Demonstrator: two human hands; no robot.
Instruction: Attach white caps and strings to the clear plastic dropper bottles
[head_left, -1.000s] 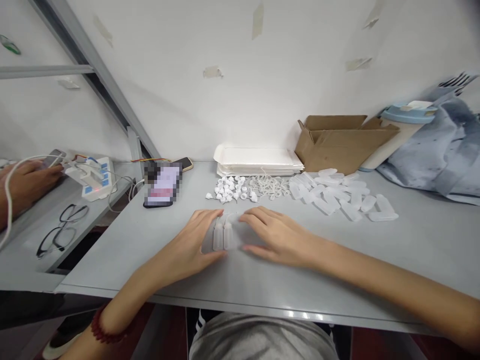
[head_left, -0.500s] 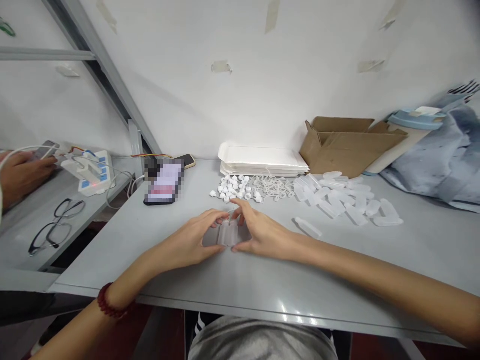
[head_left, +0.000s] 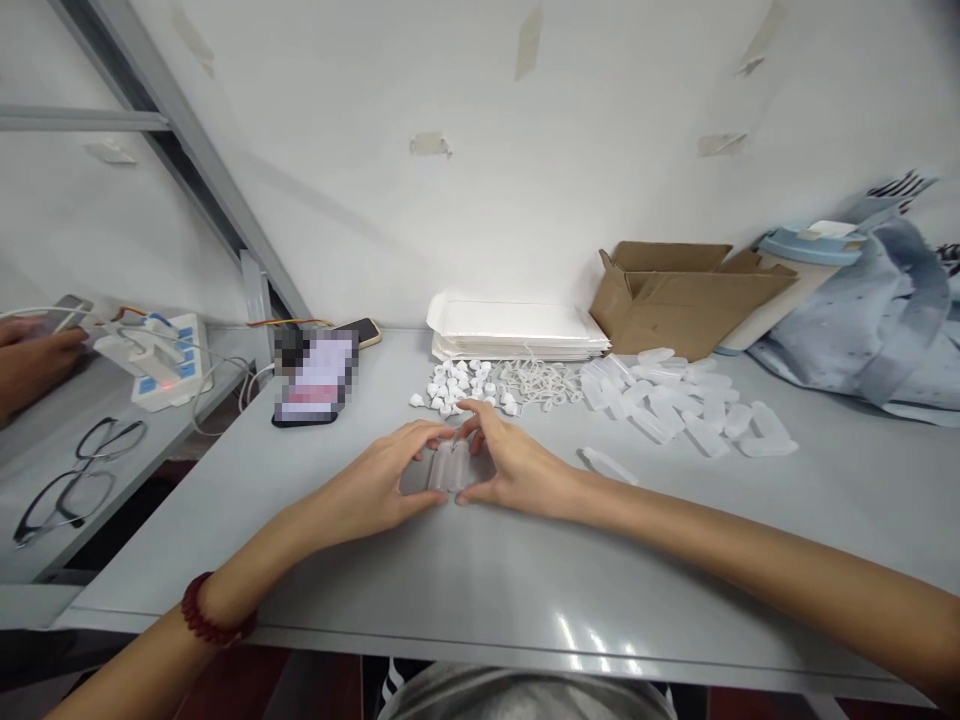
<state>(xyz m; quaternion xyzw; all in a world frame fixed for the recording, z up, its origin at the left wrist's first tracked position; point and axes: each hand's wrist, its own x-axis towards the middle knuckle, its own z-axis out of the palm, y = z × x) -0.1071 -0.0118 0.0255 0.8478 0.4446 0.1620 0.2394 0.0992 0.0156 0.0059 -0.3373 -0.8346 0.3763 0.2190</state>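
Observation:
Near the middle of the grey table (head_left: 465, 590), a few translucent plastic bottles (head_left: 450, 467) stand or lie side by side between my hands. My left hand (head_left: 386, 478) curves round their left side, thumb at the near end and fingertips at the far end. On the right side, my right hand (head_left: 517, 465) holds them the same way, its index finger raised over the top. Behind my fingers lie small white caps (head_left: 454, 382) and a heap of clear looped pieces (head_left: 544, 382). More translucent bottles (head_left: 701, 410) are piled to the right, with a single one (head_left: 611, 466) nearer.
White flat boxes (head_left: 517, 325), a cardboard box (head_left: 675, 310), a cup (head_left: 795, 260) and a grey bag (head_left: 870, 320) stand behind. At left are a phone (head_left: 319, 375), a power strip (head_left: 176, 365), glasses (head_left: 71, 490) and another person's hand (head_left: 37, 355).
The view has shifted slightly, so most things sit a little further left and lower. My hands remain around the bottles with nearly the same grip.

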